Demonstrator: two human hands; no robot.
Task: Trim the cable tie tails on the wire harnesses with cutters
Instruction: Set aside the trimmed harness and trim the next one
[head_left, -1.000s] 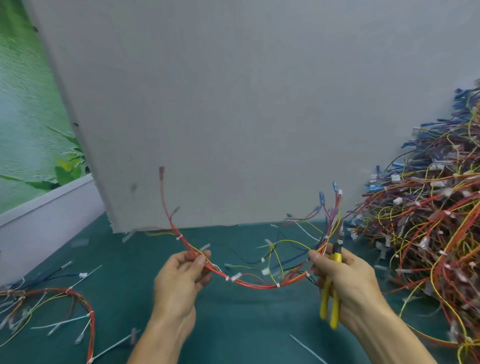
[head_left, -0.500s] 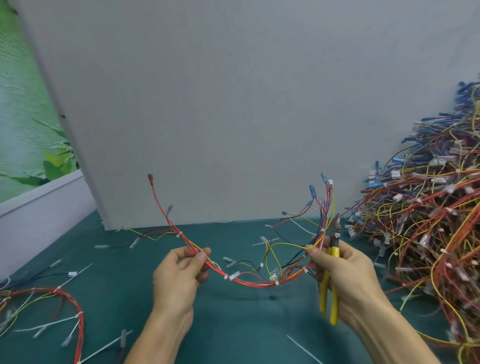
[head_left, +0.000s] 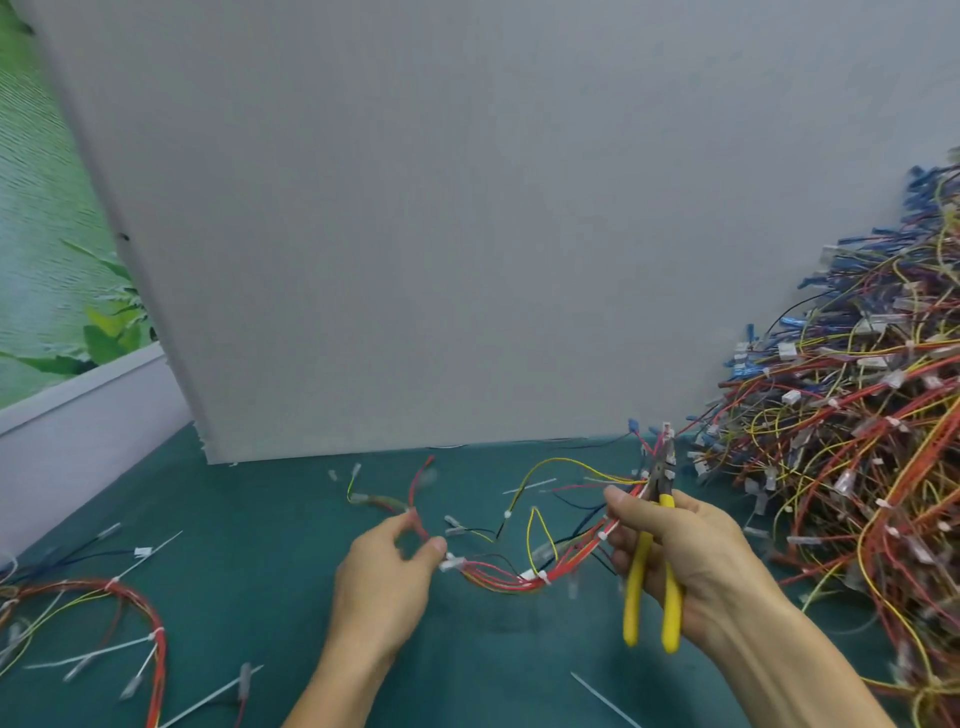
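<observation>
One wire harness (head_left: 543, 574) is hanging between two hands: the left hand (head_left: 382, 587) is pinching it, the right hand (head_left: 696, 561) is gripping it plus one cutters (head_left: 632, 587).

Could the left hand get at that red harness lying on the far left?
Probably yes: little but green mat lies between the left hand and the red harness, though its grip is on the held harness, which it would have to release.

Small wiring-assembly workshop, seen at bench level. The work surface was a dark teal mat (head_left: 270, 561), backed by a plain grey partition board (head_left: 467, 208). Large tangled heap of red, yellow and blue wire harnesses (head_left: 852, 441) at right. Clipped white plastic cable tie tails (head_left: 605, 699) lay scattered; yellow-handled steel cutters (head_left: 635, 582) were in hand.
</observation>
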